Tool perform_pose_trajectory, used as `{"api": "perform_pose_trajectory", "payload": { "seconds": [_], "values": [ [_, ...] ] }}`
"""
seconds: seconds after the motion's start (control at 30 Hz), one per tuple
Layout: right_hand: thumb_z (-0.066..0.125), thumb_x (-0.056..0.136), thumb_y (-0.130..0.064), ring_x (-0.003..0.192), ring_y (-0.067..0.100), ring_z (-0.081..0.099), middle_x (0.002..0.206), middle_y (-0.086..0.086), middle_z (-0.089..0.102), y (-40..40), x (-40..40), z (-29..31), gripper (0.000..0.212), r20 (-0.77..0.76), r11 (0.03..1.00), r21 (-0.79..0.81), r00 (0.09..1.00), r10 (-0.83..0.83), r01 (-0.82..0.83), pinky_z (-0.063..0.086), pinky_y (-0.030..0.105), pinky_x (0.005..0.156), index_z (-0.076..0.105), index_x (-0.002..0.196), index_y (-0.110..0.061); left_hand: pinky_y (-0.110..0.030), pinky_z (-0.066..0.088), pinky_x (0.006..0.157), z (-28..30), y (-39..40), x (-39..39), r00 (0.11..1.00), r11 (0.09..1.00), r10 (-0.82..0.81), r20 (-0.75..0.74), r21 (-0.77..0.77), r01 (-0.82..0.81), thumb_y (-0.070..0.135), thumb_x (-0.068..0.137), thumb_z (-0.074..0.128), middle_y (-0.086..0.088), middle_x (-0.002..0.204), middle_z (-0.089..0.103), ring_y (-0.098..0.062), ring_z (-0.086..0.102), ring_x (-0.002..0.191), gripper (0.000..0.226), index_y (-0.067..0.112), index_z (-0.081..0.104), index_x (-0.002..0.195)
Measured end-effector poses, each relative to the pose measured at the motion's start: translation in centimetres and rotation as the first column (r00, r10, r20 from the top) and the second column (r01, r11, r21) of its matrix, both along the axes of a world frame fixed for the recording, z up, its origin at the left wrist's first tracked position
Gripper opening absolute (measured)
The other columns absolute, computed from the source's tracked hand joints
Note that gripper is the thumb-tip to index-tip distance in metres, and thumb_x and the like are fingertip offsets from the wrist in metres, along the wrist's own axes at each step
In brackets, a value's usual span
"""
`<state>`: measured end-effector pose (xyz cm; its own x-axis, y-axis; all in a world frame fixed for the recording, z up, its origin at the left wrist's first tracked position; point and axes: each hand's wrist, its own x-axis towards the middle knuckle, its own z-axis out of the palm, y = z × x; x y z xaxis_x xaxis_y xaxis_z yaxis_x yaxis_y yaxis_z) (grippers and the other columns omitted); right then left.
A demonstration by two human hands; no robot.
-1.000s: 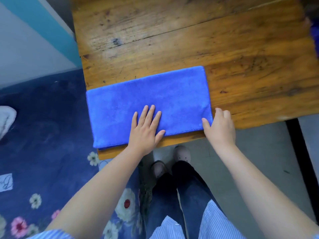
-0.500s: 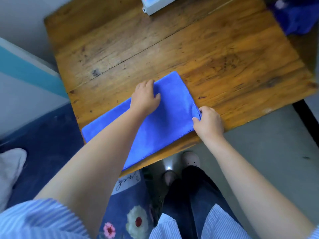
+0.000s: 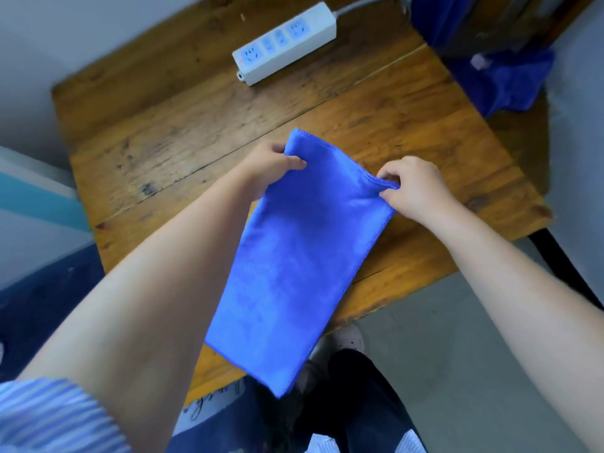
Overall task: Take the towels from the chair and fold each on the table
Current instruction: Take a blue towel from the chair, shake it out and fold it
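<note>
A folded blue towel (image 3: 294, 256) hangs lifted above the wooden table (image 3: 202, 132), its long side running from the table's middle down past the near edge. My left hand (image 3: 271, 161) grips its far left corner. My right hand (image 3: 411, 188) pinches the far right corner. The lower end of the towel dangles free over my legs. More blue towels (image 3: 503, 80) lie crumpled on the chair at the top right, beyond the table's corner.
A white power strip (image 3: 284, 44) with its cable lies at the far side of the table. A blue floral rug (image 3: 42, 308) covers the floor to the left. Grey floor shows on the right, and my shoes (image 3: 346, 338) stand below the table's near edge.
The towel lay flat along the table's near edge a second ago, under my left palm. Both hands took its right end and lifted it, so it now hangs lengthwise. The view tilted up.
</note>
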<state>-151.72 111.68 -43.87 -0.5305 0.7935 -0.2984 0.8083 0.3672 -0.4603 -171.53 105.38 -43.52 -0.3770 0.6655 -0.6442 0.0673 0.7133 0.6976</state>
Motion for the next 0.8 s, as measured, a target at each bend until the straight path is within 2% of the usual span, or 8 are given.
{"api": "perform_pose_trajectory", "payload": {
  "seconds": [0.07, 0.13, 0.27, 0.37, 0.47, 0.6, 0.7, 0.8],
  "values": [
    [0.054, 0.082, 0.0, 0.104, 0.034, 0.052, 0.109, 0.018, 0.056, 0.9, -0.9, 1.4, 0.026, -0.037, 0.996, 0.092, 0.999, 0.012, -0.008, 0.041, 0.031, 0.081, 0.066, 0.104, -0.008, -0.014, 0.05, 0.051, 1.2, 0.6, -0.7, 0.999, 0.994, 0.036, 0.009, 0.107, -0.037, -0.008, 0.085, 0.051, 0.004, 0.075, 0.06, -0.002, 0.062, 0.052, 0.032, 0.022, 0.057, 0.075],
    [0.051, 0.084, 0.001, 0.103, 0.034, 0.052, 0.109, 0.019, 0.055, 1.3, -2.1, 3.1, 0.026, -0.089, 0.978, 0.206, 0.994, 0.055, -0.036, 0.041, 0.031, 0.081, 0.066, 0.104, -0.006, -0.019, 0.049, 0.06, 2.3, 0.8, -1.7, 0.997, 0.983, 0.055, -0.054, 0.179, -0.044, -0.012, 0.081, 0.052, 0.004, 0.075, 0.058, -0.007, 0.058, 0.062, 0.034, 0.022, 0.053, 0.073],
    [0.048, 0.089, -0.003, 0.106, 0.031, 0.05, 0.11, 0.018, 0.055, 1.2, -3.7, 5.8, 0.024, -0.129, 0.913, 0.392, 0.975, 0.18, -0.117, 0.037, 0.031, 0.082, 0.063, 0.108, -0.003, -0.008, 0.041, 0.052, 4.8, 0.0, -3.0, 0.956, 0.96, 0.103, -0.273, 0.278, -0.024, -0.011, 0.077, 0.056, 0.009, 0.07, 0.05, -0.002, 0.047, 0.062, 0.039, 0.026, 0.05, 0.07],
    [0.052, 0.083, 0.001, 0.092, 0.037, 0.055, 0.093, 0.021, 0.06, 0.1, -3.9, 6.3, 0.018, -0.207, 0.841, 0.524, 0.937, 0.282, -0.137, 0.036, 0.036, 0.072, 0.067, 0.093, 0.001, -0.012, 0.036, 0.05, 6.0, -2.5, -3.2, 0.873, 0.956, 0.058, -0.485, 0.28, 0.092, -0.012, 0.074, 0.055, 0.009, 0.065, 0.045, -0.007, 0.041, 0.059, 0.027, 0.015, 0.053, 0.074],
    [0.051, 0.066, 0.002, 0.069, 0.038, 0.059, 0.072, 0.017, 0.06, -2.6, -2.8, 5.2, 0.018, -0.216, 0.826, 0.509, 0.892, 0.396, -0.244, 0.032, 0.032, 0.065, 0.067, 0.073, -0.002, -0.021, 0.031, 0.054, 4.9, -6.7, -3.3, 0.67, 0.908, -0.174, -0.721, 0.146, 0.392, -0.013, 0.067, 0.055, -0.001, 0.069, 0.046, -0.022, 0.044, 0.07, 0.017, 0.001, 0.057, 0.075],
    [0.045, 0.06, -0.01, 0.065, 0.023, 0.056, 0.064, 0.011, 0.058, -7.5, -0.3, 2.4, 0.026, -0.201, 0.821, 0.39, 0.832, 0.518, -0.417, 0.032, 0.026, 0.057, 0.066, 0.076, -0.006, -0.023, 0.03, 0.049, 2.7, -11.9, -2.5, 0.329, 0.639, -0.456, -0.827, -0.047, 0.768, -0.009, 0.048, 0.055, -0.013, 0.056, 0.05, -0.029, 0.054, 0.053, 0.015, 0.002, 0.05, 0.057],
    [0.058, 0.048, -0.006, 0.061, 0.02, 0.057, 0.063, 0.009, 0.06, -10.9, 1.1, 0.0, 0.041, -0.109, 0.771, 0.359, 0.797, 0.594, -0.526, 0.045, 0.023, 0.053, 0.067, 0.088, -0.001, -0.026, 0.039, 0.045, 1.5, -14.4, -1.7, 0.081, 0.488, -0.593, -0.801, -0.278, 0.827, -0.009, 0.052, 0.065, -0.015, 0.06, 0.057, -0.032, 0.06, 0.058, 0.018, 0.002, 0.056, 0.062],
    [0.049, 0.054, -0.005, 0.048, 0.027, 0.058, 0.057, 0.009, 0.055, -13.3, 2.2, -1.4, 0.021, -0.034, 0.729, 0.352, 0.771, 0.636, -0.587, 0.041, 0.026, 0.05, 0.065, 0.069, -0.004, -0.035, 0.047, 0.066, 0.6, -16.5, -0.6, -0.002, 0.449, -0.663, -0.749, -0.4, 0.799, -0.005, 0.072, 0.061, -0.015, 0.085, 0.062, -0.034, 0.061, 0.088, 0.017, 0.002, 0.061, 0.088]
  ]
}}
